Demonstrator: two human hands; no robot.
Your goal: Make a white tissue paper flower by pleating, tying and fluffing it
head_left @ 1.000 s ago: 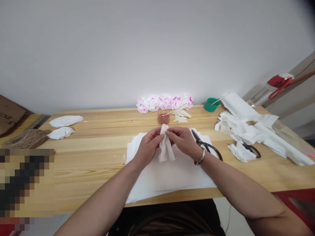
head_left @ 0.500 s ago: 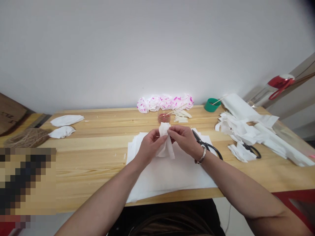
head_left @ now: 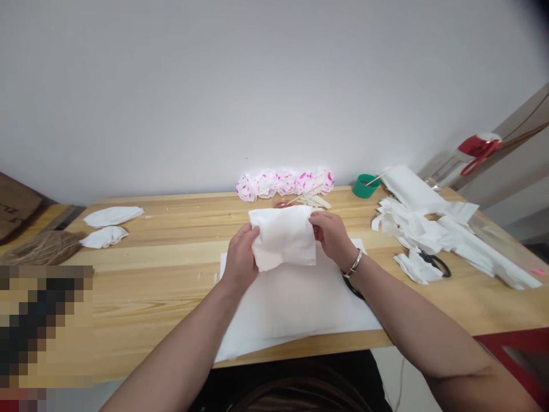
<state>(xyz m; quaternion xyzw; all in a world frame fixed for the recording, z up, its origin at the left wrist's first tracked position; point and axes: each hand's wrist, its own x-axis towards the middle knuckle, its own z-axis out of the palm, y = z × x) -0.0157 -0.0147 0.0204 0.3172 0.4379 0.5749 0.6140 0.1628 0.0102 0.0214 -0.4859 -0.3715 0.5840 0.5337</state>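
Note:
A white paper sheet, roughly rectangular, is stretched flat between my two hands. My left hand pinches its left edge, thumb on the near face. At the upper right corner, the closed fingers of my right hand grip it. Below lies a larger stack of white sheets on the wooden table. Black-handled scissors rest by my right wrist, mostly hidden behind it. Just beyond the held sheet is a small reddish dish with a thin stick, partly covered by the sheet.
Against the wall lie crumpled white bundles with pink spots. A green cup stands right of them. Further right are white scraps, a second pair of scissors and a bottle. Left are folded white pieces and twine.
The paper, bunched and folded between my fingers before, is now spread out flat. My hands have moved apart, the left one leftward and the right one slightly rightward.

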